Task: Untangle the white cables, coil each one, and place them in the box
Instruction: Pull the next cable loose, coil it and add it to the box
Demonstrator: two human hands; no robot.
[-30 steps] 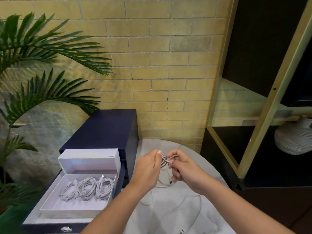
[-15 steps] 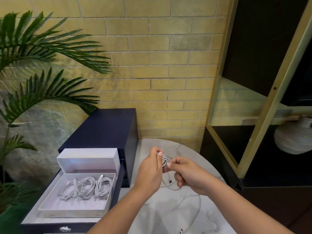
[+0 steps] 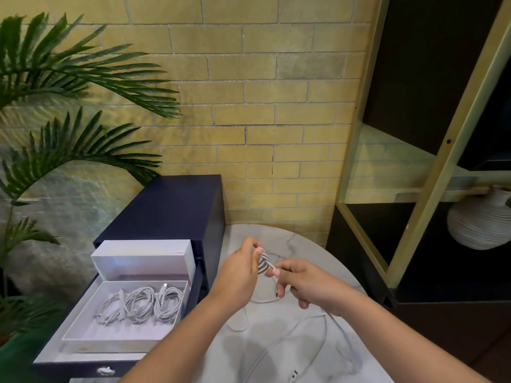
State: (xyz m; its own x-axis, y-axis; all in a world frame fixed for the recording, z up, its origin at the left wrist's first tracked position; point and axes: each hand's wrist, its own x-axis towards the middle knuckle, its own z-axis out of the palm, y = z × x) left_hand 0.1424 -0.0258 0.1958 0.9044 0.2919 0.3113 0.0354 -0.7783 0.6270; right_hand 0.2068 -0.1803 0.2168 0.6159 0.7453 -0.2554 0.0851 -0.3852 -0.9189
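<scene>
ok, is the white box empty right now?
No, three coiled white cables lie side by side in the open white box.

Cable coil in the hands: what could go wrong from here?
1. The coil is held only by the fingertips of the left hand, and the right hand pinches the loose tail. A slip could let the turns spring open.
2. The tail lies in loops on the table, so it may snag or knot when drawn in.
3. The box holds three coiled cables. A fourth could disturb them.
</scene>
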